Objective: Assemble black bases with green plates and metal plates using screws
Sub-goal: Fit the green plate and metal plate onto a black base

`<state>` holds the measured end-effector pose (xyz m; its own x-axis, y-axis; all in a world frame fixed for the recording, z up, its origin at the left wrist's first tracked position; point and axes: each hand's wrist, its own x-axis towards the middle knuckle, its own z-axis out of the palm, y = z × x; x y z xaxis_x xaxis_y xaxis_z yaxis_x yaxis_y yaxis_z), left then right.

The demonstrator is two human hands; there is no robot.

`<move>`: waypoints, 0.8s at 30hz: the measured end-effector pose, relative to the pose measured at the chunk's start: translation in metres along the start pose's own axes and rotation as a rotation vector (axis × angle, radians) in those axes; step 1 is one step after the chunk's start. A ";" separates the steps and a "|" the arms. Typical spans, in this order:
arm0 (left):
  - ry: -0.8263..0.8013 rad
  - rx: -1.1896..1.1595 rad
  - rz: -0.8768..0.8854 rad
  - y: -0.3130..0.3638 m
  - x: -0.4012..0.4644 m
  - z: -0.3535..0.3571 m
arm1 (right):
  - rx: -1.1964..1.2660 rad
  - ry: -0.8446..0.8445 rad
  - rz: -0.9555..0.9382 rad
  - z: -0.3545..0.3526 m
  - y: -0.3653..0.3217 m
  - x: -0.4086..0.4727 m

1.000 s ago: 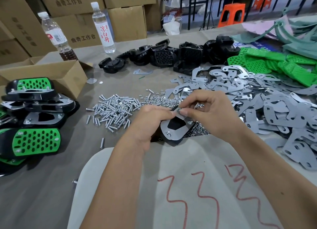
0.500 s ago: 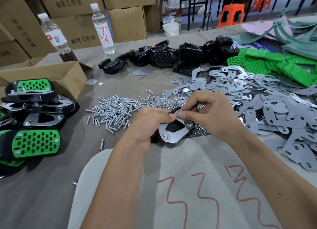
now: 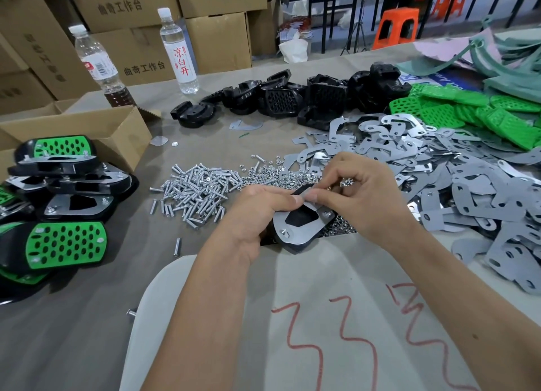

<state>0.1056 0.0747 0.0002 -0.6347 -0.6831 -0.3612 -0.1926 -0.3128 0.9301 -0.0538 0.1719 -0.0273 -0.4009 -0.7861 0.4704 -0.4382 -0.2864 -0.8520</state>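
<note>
Hands meet at table centre over one part-built unit: black base (image 3: 295, 245) with metal plate (image 3: 304, 228) on top, lying at the near edge of the nut heap. Left hand (image 3: 257, 212) grips the unit's left side, fingers curled round it. Right hand (image 3: 363, 197) has thumb and forefinger pinched at the plate's far corner; what lies between them is too small to tell. Two fasteners show on the plate, one near-left, one right.

Counts:
- Screws (image 3: 196, 191): one loose heap left of the hands, too many to count; two strays nearer the table edge.
- Nuts (image 3: 272, 175): one heap, just behind the hands, uncountable.
- Loose plates (image 3: 456, 191): one broad grey spread to the right, uncountable.
- Spare bases (image 3: 292, 98): one black cluster at the far side, count unclear.
- Green plates (image 3: 468, 112): one pile far right.
- Finished units (image 3: 64, 244): stack at left, about five visible, three showing green faces.
- Bottles: two, one clear (image 3: 178, 51), one (image 3: 101, 68) with dark liquid low down.
- Open carton (image 3: 87, 133) behind the stack: one. Orange stool (image 3: 395, 27): one, well behind the table.
</note>
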 end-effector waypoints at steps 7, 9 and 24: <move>0.007 -0.023 -0.016 0.001 -0.001 0.001 | 0.061 -0.123 0.070 -0.006 0.006 0.000; 0.011 -0.036 -0.027 0.001 0.000 0.000 | 0.071 -0.119 0.080 -0.008 0.008 0.000; 0.042 -0.085 -0.067 0.003 -0.002 -0.002 | 0.162 -0.137 0.076 -0.007 0.005 0.002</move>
<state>0.1074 0.0736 0.0033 -0.5902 -0.6853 -0.4266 -0.1687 -0.4122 0.8954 -0.0622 0.1730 -0.0291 -0.3097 -0.8730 0.3769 -0.2710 -0.2989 -0.9150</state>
